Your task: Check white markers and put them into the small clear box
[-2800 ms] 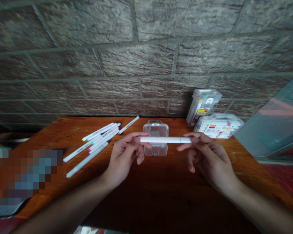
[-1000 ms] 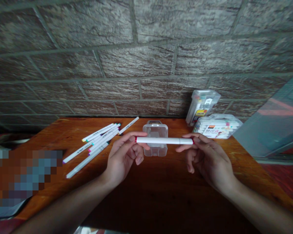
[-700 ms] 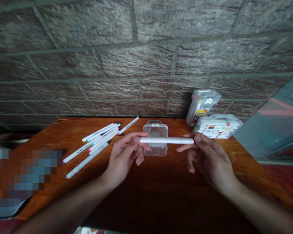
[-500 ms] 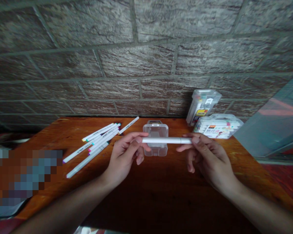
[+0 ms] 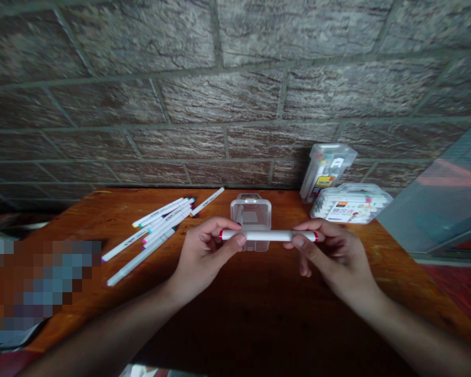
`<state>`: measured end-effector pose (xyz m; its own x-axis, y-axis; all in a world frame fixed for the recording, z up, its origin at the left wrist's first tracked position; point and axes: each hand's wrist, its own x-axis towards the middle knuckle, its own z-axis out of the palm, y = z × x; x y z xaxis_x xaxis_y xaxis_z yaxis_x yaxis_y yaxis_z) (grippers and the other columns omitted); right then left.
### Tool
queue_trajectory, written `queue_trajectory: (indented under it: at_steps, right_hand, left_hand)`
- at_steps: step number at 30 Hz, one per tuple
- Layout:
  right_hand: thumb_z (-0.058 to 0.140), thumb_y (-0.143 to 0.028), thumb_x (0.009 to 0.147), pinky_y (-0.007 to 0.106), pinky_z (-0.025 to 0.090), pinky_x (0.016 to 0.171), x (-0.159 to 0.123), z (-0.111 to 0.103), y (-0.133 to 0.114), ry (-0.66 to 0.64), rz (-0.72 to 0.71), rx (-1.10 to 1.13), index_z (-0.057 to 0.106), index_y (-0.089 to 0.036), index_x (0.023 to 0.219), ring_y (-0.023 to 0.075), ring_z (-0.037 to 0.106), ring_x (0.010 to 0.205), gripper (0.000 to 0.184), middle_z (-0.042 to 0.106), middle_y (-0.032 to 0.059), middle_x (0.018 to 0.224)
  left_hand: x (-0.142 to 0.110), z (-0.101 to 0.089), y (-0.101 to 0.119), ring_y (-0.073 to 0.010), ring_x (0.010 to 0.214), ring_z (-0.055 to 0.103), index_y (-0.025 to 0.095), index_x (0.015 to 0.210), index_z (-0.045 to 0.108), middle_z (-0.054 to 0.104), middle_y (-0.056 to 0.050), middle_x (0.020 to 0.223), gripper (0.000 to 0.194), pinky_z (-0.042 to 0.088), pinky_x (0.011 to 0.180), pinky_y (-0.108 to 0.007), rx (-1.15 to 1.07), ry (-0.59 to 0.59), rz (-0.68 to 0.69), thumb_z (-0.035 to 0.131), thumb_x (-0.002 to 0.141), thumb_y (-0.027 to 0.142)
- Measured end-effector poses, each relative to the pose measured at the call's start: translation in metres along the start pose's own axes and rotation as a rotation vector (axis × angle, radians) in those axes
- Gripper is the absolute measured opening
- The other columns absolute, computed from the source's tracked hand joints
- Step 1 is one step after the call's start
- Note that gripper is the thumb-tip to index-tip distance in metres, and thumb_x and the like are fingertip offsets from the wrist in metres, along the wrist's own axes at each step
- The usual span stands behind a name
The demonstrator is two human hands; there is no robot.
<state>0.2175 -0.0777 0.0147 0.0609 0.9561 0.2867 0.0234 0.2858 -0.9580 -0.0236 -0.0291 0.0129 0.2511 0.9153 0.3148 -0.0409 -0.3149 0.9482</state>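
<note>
A white marker (image 5: 267,235) with red ends lies level between my two hands, above the table. My left hand (image 5: 206,246) pinches it near its left end, thumb in front. Toward the other end, the thumb and fingers of my right hand (image 5: 333,251) are closed on it, with lower fingers curled beneath. Behind the marker stands a clear plastic case (image 5: 251,207), partly hidden by it. To the left, several white markers (image 5: 165,220) with coloured ends lie in a loose pile on the wood.
At the back right, a tall clear case of markers (image 5: 327,170) stands by the brick wall (image 5: 243,94). A second clear marker case (image 5: 353,204) with a printed label sits in front of it. The wooden table (image 5: 82,220) meets the wall.
Both hands have shifted their grip inward along the marker, so its red ends now show. The marker sits slightly lower in view. The pile and cases have not moved.
</note>
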Motion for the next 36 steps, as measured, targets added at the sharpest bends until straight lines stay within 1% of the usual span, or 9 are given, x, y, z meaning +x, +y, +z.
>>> queue_trajectory:
  at_steps: [3, 6, 9, 15, 19, 23, 27, 33, 36]
  right_hand:
    - [0.088, -0.038, 0.086, 0.019, 0.048, 0.036, -0.0015, 0.0004, 0.0011, 0.017, -0.026, -0.070, 0.072, -0.020, 0.091, 0.0113, 0.061, 0.037, 0.025, 0.070, -0.0015, 0.058]
    - [0.089, -0.036, 0.084, 0.019, 0.048, 0.035, -0.0024, 0.0014, 0.0013, 0.023, -0.048, -0.099, 0.071, -0.020, 0.089, 0.0113, 0.060, 0.037, 0.024, 0.068, -0.0024, 0.057]
    - [0.088, -0.039, 0.085, 0.020, 0.048, 0.035, -0.0026, 0.0020, 0.0011, 0.027, -0.039, -0.102, 0.070, -0.020, 0.090, 0.0121, 0.060, 0.037, 0.026, 0.067, -0.0028, 0.057]
    - [0.084, -0.040, 0.089, 0.020, 0.048, 0.036, -0.0018, 0.0017, 0.0010, 0.008, -0.029, -0.054, 0.071, -0.019, 0.095, 0.0117, 0.061, 0.037, 0.025, 0.072, 0.0002, 0.063]
    - [0.084, -0.040, 0.089, 0.020, 0.048, 0.036, -0.0009, 0.0009, 0.0005, 0.000, -0.027, -0.041, 0.071, -0.019, 0.094, 0.0116, 0.061, 0.037, 0.025, 0.073, 0.0011, 0.063]
    - [0.088, -0.034, 0.084, 0.018, 0.046, 0.036, -0.0011, 0.0006, 0.0000, 0.010, -0.014, -0.051, 0.071, -0.019, 0.094, 0.0106, 0.060, 0.036, 0.025, 0.068, -0.0023, 0.057]
    - [0.086, -0.033, 0.086, 0.016, 0.047, 0.037, -0.0019, 0.0013, 0.0008, 0.011, -0.018, -0.069, 0.070, -0.019, 0.094, 0.0098, 0.060, 0.036, 0.022, 0.066, -0.0034, 0.054]
    - [0.087, -0.028, 0.085, 0.014, 0.047, 0.036, -0.0016, 0.0010, 0.0034, 0.016, -0.053, -0.068, 0.071, -0.019, 0.094, 0.0081, 0.060, 0.036, 0.020, 0.067, -0.0045, 0.057]
    - [0.087, -0.026, 0.084, 0.013, 0.047, 0.036, -0.0007, 0.0012, 0.0043, 0.018, -0.064, -0.068, 0.072, -0.019, 0.094, 0.0076, 0.060, 0.036, 0.019, 0.067, -0.0049, 0.058]
  left_hand:
    - [0.0001, 0.0013, 0.0010, -0.0108, 0.055, 0.056, 0.016, 0.088, 0.075, 0.070, -0.001, 0.066, 0.016, 0.041, 0.052, -0.022, 0.044, 0.009, 0.037, 0.086, 0.084, 0.027]
    - [0.0002, 0.0015, 0.0005, -0.0118, 0.058, 0.059, 0.017, 0.086, 0.074, 0.070, 0.000, 0.067, 0.015, 0.043, 0.054, -0.022, 0.065, 0.011, 0.045, 0.086, 0.082, 0.025]
    - [-0.0001, 0.0011, -0.0008, -0.0119, 0.058, 0.058, 0.016, 0.087, 0.074, 0.069, -0.001, 0.068, 0.017, 0.042, 0.054, -0.022, 0.074, 0.005, 0.037, 0.086, 0.082, 0.027]
    - [-0.0012, 0.0001, -0.0039, -0.0096, 0.051, 0.050, 0.017, 0.095, 0.075, 0.069, 0.000, 0.067, 0.019, 0.036, 0.048, -0.022, 0.042, -0.004, 0.011, 0.083, 0.088, 0.032]
    - [-0.0008, -0.0006, -0.0035, -0.0094, 0.050, 0.051, 0.017, 0.098, 0.074, 0.070, -0.001, 0.068, 0.017, 0.037, 0.048, -0.022, 0.018, -0.024, 0.025, 0.080, 0.090, 0.031]
    - [-0.0012, -0.0014, -0.0027, -0.0093, 0.050, 0.051, 0.017, 0.099, 0.073, 0.070, 0.000, 0.069, 0.015, 0.038, 0.049, -0.023, -0.005, -0.040, 0.040, 0.079, 0.090, 0.027]
    - [-0.0022, -0.0022, -0.0033, -0.0095, 0.052, 0.051, 0.017, 0.100, 0.073, 0.069, -0.001, 0.071, 0.014, 0.038, 0.049, -0.023, -0.009, -0.050, 0.050, 0.078, 0.090, 0.025]
    - [-0.0015, -0.0008, -0.0027, -0.0090, 0.054, 0.051, 0.017, 0.096, 0.073, 0.065, 0.002, 0.067, 0.011, 0.039, 0.050, -0.020, 0.021, -0.042, 0.073, 0.079, 0.087, 0.021]
    - [-0.0006, 0.0001, -0.0025, -0.0089, 0.058, 0.055, 0.016, 0.092, 0.073, 0.066, 0.002, 0.069, 0.011, 0.041, 0.053, -0.018, 0.050, -0.038, 0.093, 0.080, 0.086, 0.019]
